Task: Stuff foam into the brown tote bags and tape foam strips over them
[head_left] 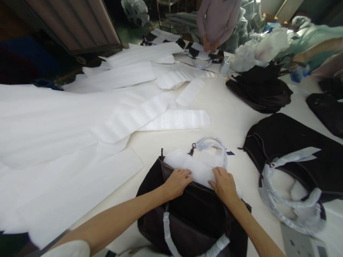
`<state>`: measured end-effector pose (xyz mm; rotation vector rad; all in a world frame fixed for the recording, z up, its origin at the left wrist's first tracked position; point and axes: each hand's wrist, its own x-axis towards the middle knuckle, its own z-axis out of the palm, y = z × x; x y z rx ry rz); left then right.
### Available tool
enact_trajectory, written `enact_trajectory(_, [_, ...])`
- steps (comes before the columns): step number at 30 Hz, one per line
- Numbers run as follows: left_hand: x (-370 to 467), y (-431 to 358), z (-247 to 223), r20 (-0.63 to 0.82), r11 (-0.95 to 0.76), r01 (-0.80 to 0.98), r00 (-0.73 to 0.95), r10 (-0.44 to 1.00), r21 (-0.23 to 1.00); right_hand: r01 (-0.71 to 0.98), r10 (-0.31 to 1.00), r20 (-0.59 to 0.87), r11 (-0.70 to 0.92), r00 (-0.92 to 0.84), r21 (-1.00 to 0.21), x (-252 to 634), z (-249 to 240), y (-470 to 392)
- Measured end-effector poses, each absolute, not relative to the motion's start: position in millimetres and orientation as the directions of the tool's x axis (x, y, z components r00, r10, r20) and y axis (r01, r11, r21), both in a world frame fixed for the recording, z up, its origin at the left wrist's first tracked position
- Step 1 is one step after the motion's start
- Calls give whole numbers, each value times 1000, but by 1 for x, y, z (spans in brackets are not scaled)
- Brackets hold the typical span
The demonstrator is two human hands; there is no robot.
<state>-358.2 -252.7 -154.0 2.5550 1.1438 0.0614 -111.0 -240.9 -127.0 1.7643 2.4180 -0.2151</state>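
Observation:
A dark bag (198,210) lies open on the white table in front of me, its handles wrapped in white covering. A sheet of white padding (191,167) lies along the bag's far rim. My left hand (178,182) has its fingers curled over that rim and the padding's edge. On the right part of the same padding, my right hand (224,184) presses with thumb and fingers around its edge. One wrapped handle (214,141) arches beyond the padding.
White foam sheets (66,125) cover the left of the table. Another dark bag (294,142) with wrapped handles lies at right, more dark bags (262,87) behind it. Across the table, a person (218,21) handles a bag; another person's arm (318,50) reaches in at right.

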Motion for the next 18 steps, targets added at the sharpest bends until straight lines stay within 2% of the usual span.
enact_trajectory(3, [-358, -253, -154, -94, -614, 726, 666, 740, 309, 950, 921, -237, 307, -310, -47, -118, -114, -234])
enact_trajectory(6, [-357, -253, -155, -108, -608, 734, 660, 743, 304, 958, 870, -403, 244, -285, -151, -121, -106, -222])
enact_trajectory(10, [-356, -250, -155, -127, -601, 734, 661, 740, 318, 914, 722, -620, 39, -306, -404, -114, -108, -201])
enact_trajectory(14, [-359, -250, -156, -125, -616, 717, 679, 724, 328, 704, 607, -637, -172, -475, -689, -99, -110, -189])
enact_trajectory(16, [-361, -251, -157, -106, -628, 699, 693, 713, 342, 651, 581, -643, -239, -499, -721, -93, -108, -187])
enact_trajectory(18, [-362, -253, -158, -86, -634, 689, 698, 711, 350, 697, 596, -649, -198, -472, -689, -89, -107, -186])
